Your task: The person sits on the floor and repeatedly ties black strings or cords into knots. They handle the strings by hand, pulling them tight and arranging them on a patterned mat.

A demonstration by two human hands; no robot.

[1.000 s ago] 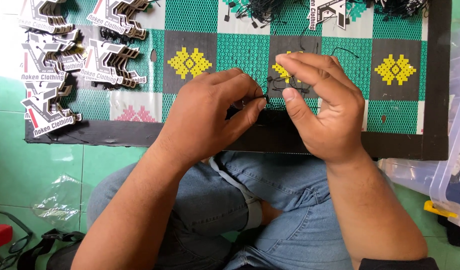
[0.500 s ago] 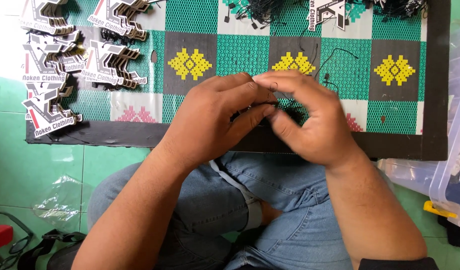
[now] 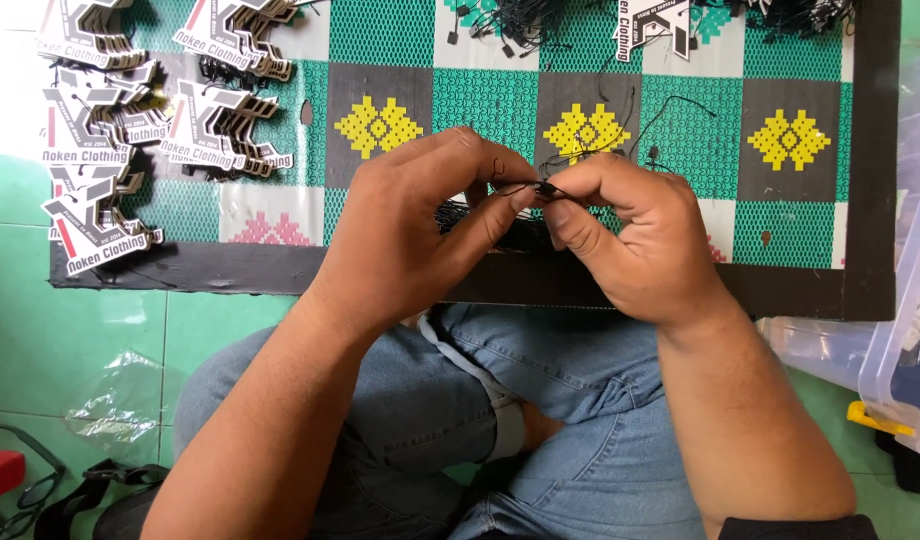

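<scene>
While the left hand [image 3: 420, 230] pinches a black cord [image 3: 525, 187], the right hand's [image 3: 630, 235] grip closes on it too.

Sitting wide open: the mat [image 3: 380, 40] stretch between the tag stacks [image 3: 130, 120] at far left and the string pile [image 3: 520, 20] up top. Crowding the right edge: a clear bin [image 3: 905, 330]. Blocking the near side: both knees [image 3: 500, 400], plus straps [image 3: 70, 495] lying bottom left on the floor [image 3: 110, 330].
</scene>
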